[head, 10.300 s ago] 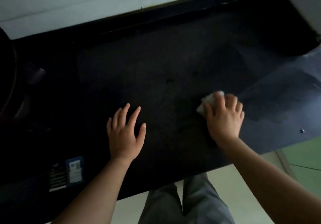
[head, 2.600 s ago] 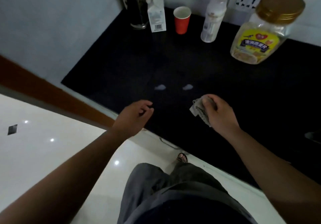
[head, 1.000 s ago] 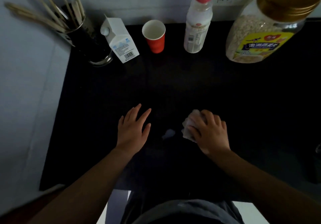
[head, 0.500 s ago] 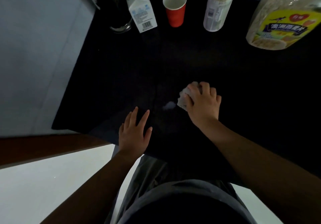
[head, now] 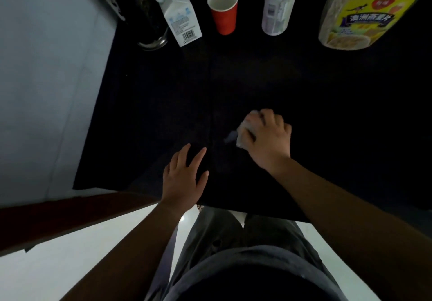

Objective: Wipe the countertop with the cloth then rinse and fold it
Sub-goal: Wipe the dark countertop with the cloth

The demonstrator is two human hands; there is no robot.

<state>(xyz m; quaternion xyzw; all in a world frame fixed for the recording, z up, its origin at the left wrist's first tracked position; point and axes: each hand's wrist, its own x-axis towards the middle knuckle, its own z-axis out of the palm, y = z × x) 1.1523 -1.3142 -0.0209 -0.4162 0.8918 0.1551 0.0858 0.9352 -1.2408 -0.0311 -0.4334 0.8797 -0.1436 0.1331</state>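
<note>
Black countertop [head: 257,78], pale cloth [head: 244,132] bunched under right grip [head: 268,140]

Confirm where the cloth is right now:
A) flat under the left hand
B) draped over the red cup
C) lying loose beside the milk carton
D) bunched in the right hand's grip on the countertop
D: the right hand grips the bunched cloth against the dark countertop, while the left hand lies flat with straight fingers and holds nothing.

Countertop [head: 327,104] black; cloth [head: 245,131] whitish; cup [head: 224,13] red, white inside; carton [head: 180,15] white; jar label [head: 367,18] yellow.
</note>
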